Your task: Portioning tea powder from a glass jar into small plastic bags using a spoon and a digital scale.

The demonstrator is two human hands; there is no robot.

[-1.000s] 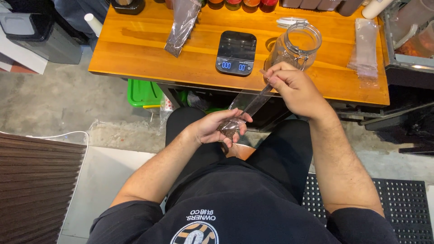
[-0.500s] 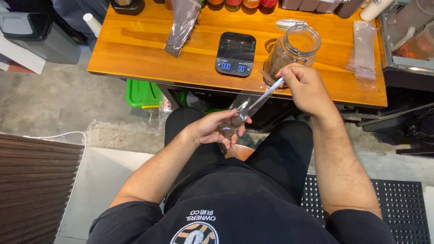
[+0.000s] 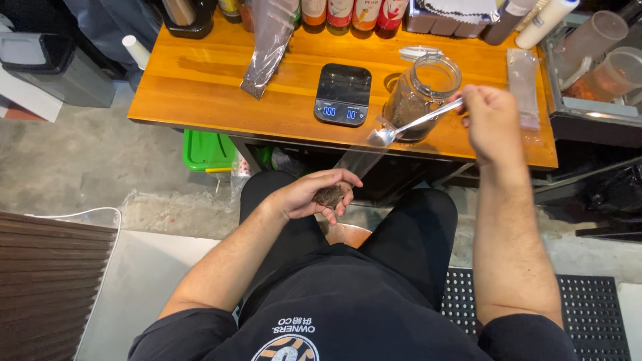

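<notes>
Your left hand [image 3: 314, 196] cups the bottom of a narrow clear pouch [image 3: 351, 170], dark grounds settled in it, its grip closed around it over your lap. Your right hand [image 3: 491, 120] pinches a metal spoon [image 3: 414, 125], bowl at the pouch mouth. This looks like mid-filling; next calls for dipping into the glass jar [image 3: 422, 97] on the bench [image 3: 200, 87], beside the scale [image 3: 343, 94].

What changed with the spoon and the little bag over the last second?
The right hand drew the spoon up out of the clear pouch and over toward the glass jar. The left hand still grips the pouch's filled bottom. The scale and table stayed as they were.
</notes>
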